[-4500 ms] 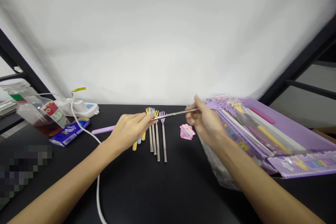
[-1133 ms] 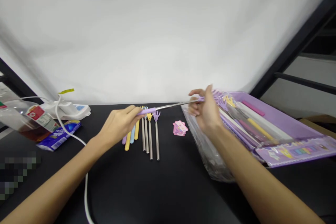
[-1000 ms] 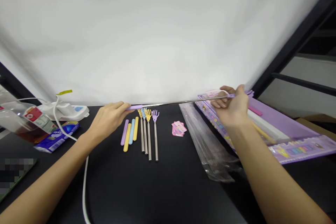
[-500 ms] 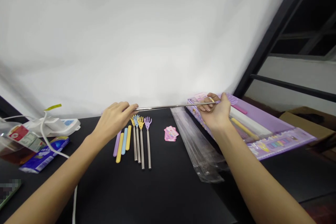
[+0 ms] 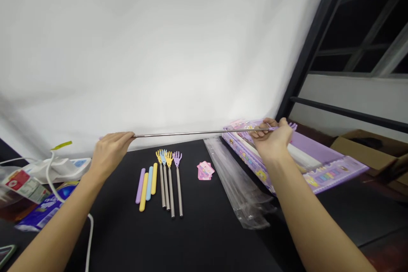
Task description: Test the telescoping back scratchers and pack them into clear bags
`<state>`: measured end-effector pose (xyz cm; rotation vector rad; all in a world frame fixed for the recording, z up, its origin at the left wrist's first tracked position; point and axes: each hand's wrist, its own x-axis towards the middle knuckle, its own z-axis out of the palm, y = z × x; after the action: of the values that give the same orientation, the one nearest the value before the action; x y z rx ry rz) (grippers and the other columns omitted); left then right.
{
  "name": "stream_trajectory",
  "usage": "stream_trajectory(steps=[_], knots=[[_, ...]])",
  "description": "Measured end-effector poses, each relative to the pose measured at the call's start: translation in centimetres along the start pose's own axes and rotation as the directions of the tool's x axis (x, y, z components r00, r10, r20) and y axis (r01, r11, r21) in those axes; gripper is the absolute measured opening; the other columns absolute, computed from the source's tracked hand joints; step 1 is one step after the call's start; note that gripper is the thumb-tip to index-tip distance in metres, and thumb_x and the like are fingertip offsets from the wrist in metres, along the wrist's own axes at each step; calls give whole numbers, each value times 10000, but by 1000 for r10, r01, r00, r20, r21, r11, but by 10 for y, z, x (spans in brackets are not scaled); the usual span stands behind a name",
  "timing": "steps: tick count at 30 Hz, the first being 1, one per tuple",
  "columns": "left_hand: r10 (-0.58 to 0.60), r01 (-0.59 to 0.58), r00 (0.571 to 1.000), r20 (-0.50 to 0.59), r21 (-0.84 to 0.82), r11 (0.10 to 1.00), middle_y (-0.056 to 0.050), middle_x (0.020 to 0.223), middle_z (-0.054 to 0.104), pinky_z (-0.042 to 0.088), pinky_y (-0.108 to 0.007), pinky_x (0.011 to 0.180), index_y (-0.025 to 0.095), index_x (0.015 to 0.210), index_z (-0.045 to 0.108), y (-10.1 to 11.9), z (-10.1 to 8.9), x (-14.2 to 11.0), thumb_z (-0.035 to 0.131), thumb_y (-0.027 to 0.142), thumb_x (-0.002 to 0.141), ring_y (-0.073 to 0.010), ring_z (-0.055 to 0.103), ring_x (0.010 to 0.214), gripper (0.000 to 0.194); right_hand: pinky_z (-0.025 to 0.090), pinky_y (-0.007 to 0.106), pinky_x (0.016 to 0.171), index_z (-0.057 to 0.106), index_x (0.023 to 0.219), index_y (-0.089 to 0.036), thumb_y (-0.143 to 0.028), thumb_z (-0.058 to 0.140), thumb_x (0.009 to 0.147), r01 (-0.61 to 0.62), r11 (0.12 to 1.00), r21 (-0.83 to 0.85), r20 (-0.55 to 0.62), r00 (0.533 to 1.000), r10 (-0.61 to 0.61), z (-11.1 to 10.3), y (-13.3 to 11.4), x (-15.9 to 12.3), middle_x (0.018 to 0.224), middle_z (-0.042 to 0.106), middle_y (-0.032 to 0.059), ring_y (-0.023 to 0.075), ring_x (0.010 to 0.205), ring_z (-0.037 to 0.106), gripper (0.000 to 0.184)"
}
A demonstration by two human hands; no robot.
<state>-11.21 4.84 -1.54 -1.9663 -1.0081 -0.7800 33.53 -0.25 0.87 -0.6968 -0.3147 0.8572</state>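
A telescopic back scratcher (image 5: 191, 133) is stretched out level above the table, its thin metal rod spanning both hands. My left hand (image 5: 111, 149) is closed around its left end, where a bit of purple shows past the fingers. At the other end, my right hand (image 5: 272, 138) grips it by the purple claw-shaped head, palm turned up. Below lie several shorter metal back scratchers (image 5: 171, 191) with yellow, blue and purple claws. Beside them are several handle sleeves (image 5: 148, 183) in purple, yellow and blue. Small pink cards (image 5: 205, 171) sit in a loose pile to the right.
Clear plastic sleeves (image 5: 239, 187) lie right of the cards. A purple display box (image 5: 334, 174) stands behind my right hand. On the left are a power strip (image 5: 73, 168), a white cable (image 5: 90, 238), a blue packet (image 5: 41, 214) and a phone (image 5: 6, 255). A cardboard box (image 5: 360, 146) is far right.
My left hand has moved left, away from my right hand, and the back scratcher's rod between them is longer. My right hand has shifted slightly right. The camera view has shifted a little.
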Motion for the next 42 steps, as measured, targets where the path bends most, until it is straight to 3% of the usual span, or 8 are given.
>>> stream_trajectory(steps=[5, 11, 15, 18, 22, 26, 31, 42], knots=[[106, -104, 994, 28, -49, 993, -66, 883, 744, 492, -358, 755, 231, 988, 641, 13, -4, 11, 429, 248, 1018, -228, 669, 819, 215, 261, 215, 375, 470, 651, -213, -517, 232, 1017, -9, 1000, -24, -10, 1000, 9, 8, 16, -11, 455, 361, -61, 91, 348, 306, 532], [314, -313, 949, -15, -115, 943, -36, 736, 629, 444, -320, 686, 156, 1006, 603, 86, -15, 37, 440, 160, 1014, -183, 548, 688, 162, 369, 215, 448, 616, 759, -199, -734, 432, 882, -94, 924, -371, 337, 913, 229, 30, 88, -60, 549, 518, -14, 113, 467, 460, 580], [287, -278, 958, 1, -248, 928, -37, 728, 608, 430, -314, 650, 139, 989, 607, 129, -30, 43, 413, 158, 1022, -180, 538, 670, 198, 442, 241, 539, 665, 924, -223, -786, 475, 821, 26, 894, -448, 556, 790, 256, 41, 119, -95, 762, 633, 21, 156, 653, 592, 603], [195, -140, 977, 90, -422, 896, -37, 735, 617, 434, -286, 626, 137, 945, 624, 140, -37, 42, 417, 207, 1031, -166, 561, 657, 235, 470, 258, 592, 666, 1014, -249, -770, 456, 848, 95, 874, -476, 596, 766, 241, 44, 121, -105, 806, 631, 14, 163, 700, 594, 586], [211, -100, 957, 197, -459, 883, -45, 741, 643, 439, -286, 625, 141, 938, 669, 117, -32, 44, 431, 273, 1032, -178, 605, 670, 288, 470, 261, 596, 670, 1056, -273, -788, 479, 822, 48, 868, -495, 532, 807, 259, 45, 106, -90, 861, 639, 20, 179, 762, 608, 597], [129, -33, 950, 286, -318, 947, -63, 833, 728, 468, -317, 730, 185, 958, 716, 57, -20, 35, 495, 292, 1006, -222, 680, 791, 250, 457, 265, 594, 662, 968, -244, -636, 407, 949, -125, 939, -320, 296, 928, 224, 42, 72, -54, 836, 624, 20, 148, 681, 584, 469], [-239, 222, 950, 200, 103, 970, -88, 912, 769, 453, -364, 721, 212, 894, 727, -7, -19, 13, 515, 292, 980, -286, 705, 830, 242, 473, 306, 634, 622, 915, -223, -497, 211, 1026, -196, 977, -83, 38, 979, 199, 33, 26, -20, 856, 584, 28, 147, 680, 587, 506], [27, -24, 998, 52, -54, 998, -93, 934, 758, 426, -435, 946, 211, 959, 687, 0, -6, 23, 451, 274, 1009, -263, 677, 896, 249, 471, 306, 614, 599, 912, -254, -596, 271, 980, -68, 998, -7, 54, 996, 68, 20, 30, -12, 816, 601, 29, 155, 649, 579, 479]])
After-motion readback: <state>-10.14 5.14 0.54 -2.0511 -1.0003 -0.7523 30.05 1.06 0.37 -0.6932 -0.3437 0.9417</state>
